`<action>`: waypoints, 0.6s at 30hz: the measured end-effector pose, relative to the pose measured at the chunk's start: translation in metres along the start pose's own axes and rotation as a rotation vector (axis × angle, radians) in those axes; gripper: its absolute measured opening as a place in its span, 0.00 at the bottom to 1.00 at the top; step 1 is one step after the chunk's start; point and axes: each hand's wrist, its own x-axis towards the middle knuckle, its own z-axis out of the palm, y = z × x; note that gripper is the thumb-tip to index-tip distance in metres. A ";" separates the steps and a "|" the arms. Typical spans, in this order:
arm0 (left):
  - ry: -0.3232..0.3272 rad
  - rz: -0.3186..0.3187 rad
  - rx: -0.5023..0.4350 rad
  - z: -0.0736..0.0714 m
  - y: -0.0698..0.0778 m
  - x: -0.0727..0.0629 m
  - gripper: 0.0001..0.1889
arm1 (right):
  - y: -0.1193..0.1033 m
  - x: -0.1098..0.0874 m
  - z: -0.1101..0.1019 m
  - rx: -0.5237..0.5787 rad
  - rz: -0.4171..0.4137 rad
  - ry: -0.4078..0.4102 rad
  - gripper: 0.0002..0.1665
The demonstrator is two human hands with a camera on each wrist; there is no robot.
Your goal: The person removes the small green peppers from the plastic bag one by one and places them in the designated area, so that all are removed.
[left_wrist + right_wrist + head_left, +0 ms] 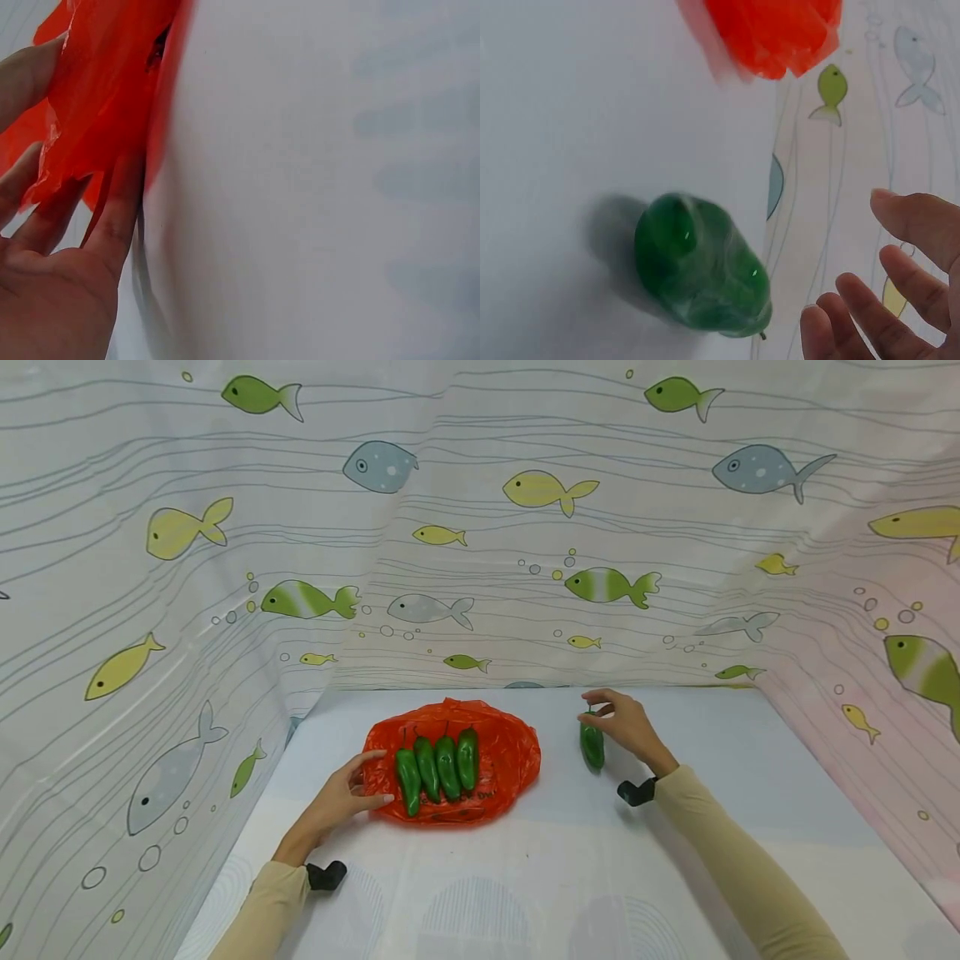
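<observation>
In the head view, several green chili peppers [447,768] lie side by side on a crumpled red plastic bag [517,760]. My left hand [347,793] is at the bag's left edge, thumb and fingers spread. The left wrist view shows its fingers [112,225] touching the bag's plastic [105,112]. Farther right, a single green pepper [592,748] lies on the table, its stem pointing to the back. Over its stem end is my right hand [626,722]. In the right wrist view, that hand's fingers [870,322] are parted and stand apart from the pepper [701,262].
A white table [480,860] with faint grey patterns carries everything. A fish-print sheet [480,552] rises at the back and on both sides. Each wrist wears a small black device, such as the one [326,876] on the left.
</observation>
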 end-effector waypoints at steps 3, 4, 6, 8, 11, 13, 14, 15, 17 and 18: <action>0.001 0.002 0.000 0.000 -0.001 0.000 0.42 | -0.007 -0.001 0.003 0.002 -0.003 -0.008 0.31; 0.001 0.003 -0.003 0.000 -0.001 0.000 0.42 | -0.009 -0.001 0.004 0.000 -0.002 -0.013 0.32; 0.002 0.000 -0.006 0.000 -0.001 0.000 0.42 | -0.013 -0.002 0.006 0.006 -0.007 -0.020 0.32; 0.000 -0.004 -0.016 0.001 -0.001 0.000 0.42 | -0.017 -0.003 0.009 0.011 -0.014 -0.024 0.32; -0.003 -0.009 -0.025 0.001 0.000 0.000 0.42 | -0.024 -0.005 0.013 0.015 -0.031 -0.025 0.31; -0.003 -0.012 -0.028 0.001 -0.001 0.000 0.42 | -0.028 -0.005 0.016 0.018 -0.045 -0.028 0.30; -0.003 -0.013 -0.026 0.001 -0.001 0.000 0.42 | -0.030 -0.006 0.018 0.019 -0.053 -0.032 0.30; -0.003 -0.014 -0.025 0.001 -0.001 0.000 0.42 | -0.033 -0.006 0.019 0.020 -0.061 -0.038 0.29; -0.002 -0.016 -0.021 0.001 -0.001 0.000 0.42 | -0.037 -0.007 0.023 0.021 -0.073 -0.051 0.28; -0.002 -0.016 -0.022 0.001 -0.001 0.000 0.42 | -0.039 -0.008 0.024 0.024 -0.080 -0.056 0.28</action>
